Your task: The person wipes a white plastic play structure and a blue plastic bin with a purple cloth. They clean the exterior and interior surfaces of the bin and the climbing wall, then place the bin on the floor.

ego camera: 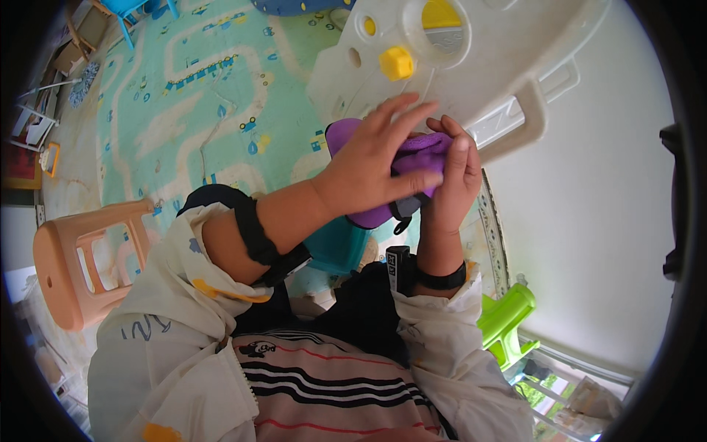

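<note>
A purple soft fabric item point(369, 216) with black edging, a dark grey strap and a small black loop is held up in front of me. It may be a small shoe or pouch; much of it is hidden. My right hand point(455, 177) grips its right end, where a folded purple part shows between fingers and thumb. Over its middle lies my left hand point(375, 154), fingers spread and raised, thumb stretched across towards the right hand. Whether the left palm touches the fabric cannot be seen. Both forearms wear black bands with small devices.
A whitish plastic play table point(491, 61) with a yellow knob point(396, 63) stands just beyond my hands. Teal plastic point(337, 246) shows below them. A peach stool point(91, 265) is left, a green plastic stool point(505, 323) right by the white wall point(596, 193). A patterned mat point(182, 121) covers the floor.
</note>
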The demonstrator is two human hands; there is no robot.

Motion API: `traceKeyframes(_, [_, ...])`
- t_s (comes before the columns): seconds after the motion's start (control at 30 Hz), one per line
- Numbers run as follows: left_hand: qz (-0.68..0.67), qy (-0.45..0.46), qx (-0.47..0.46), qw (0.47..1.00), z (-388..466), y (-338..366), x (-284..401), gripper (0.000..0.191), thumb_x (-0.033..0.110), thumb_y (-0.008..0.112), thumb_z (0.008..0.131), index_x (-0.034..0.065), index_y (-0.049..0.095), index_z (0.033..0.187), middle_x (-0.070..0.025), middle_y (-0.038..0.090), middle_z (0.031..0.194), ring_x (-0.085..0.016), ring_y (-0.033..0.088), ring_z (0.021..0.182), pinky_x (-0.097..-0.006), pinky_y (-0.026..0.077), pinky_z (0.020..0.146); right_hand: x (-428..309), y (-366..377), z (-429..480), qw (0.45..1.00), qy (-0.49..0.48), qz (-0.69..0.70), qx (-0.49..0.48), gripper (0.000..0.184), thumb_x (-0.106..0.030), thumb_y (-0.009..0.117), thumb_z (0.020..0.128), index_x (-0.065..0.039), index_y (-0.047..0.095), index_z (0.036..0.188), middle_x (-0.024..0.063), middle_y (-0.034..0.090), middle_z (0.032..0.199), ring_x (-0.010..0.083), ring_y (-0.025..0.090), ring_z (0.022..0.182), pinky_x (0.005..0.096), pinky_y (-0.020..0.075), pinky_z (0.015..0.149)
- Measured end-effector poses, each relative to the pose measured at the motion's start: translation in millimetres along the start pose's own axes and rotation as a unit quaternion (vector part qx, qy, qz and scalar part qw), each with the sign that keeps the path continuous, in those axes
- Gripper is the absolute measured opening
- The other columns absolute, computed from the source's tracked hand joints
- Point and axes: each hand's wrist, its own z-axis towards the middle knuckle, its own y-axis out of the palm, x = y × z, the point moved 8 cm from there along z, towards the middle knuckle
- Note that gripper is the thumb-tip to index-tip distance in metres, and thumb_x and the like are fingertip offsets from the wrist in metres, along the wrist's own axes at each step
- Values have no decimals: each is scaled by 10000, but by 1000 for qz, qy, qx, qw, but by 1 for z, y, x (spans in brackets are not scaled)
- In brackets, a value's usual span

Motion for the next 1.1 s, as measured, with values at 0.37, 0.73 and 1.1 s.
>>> traceKeyframes(0.37, [-330, -294, 27, 897, -6, 8, -45, 640, 434, 600, 899, 28, 388, 1345, -140, 576, 1205, -237, 589, 1056, -345, 455, 931, -62, -17, -15, 919, -230, -317, 38, 508, -361, 645, 852, -6, 547, 1202, 144, 540, 1197, 239, 572, 1000, 344, 461, 841])
traceKeyframes(0.73, [-491, -154, -55, 856, -1, 27, -9, 547, 415, 401, 997, 35, 378, 1390, -108, 457, 1314, -197, 482, 1182, -332, 374, 1018, -75, -64, -32, 893, -221, -316, 232, 485, -71, 741, 775, 28, 526, 1198, 148, 603, 1138, 229, 596, 1006, 345, 469, 876])
traceKeyframes(1.1, [-403, -355, 77, 840, -24, 14, -68, 277, 230, 459, 946, 60, 624, 1090, -23, 592, 925, -123, 562, 833, -257, 433, 767, -41, -79, 22, 942, -179, -192, 207, 657, -327, 743, 817, 71, 471, 1263, 167, 597, 1176, 237, 562, 1068, 336, 399, 970])
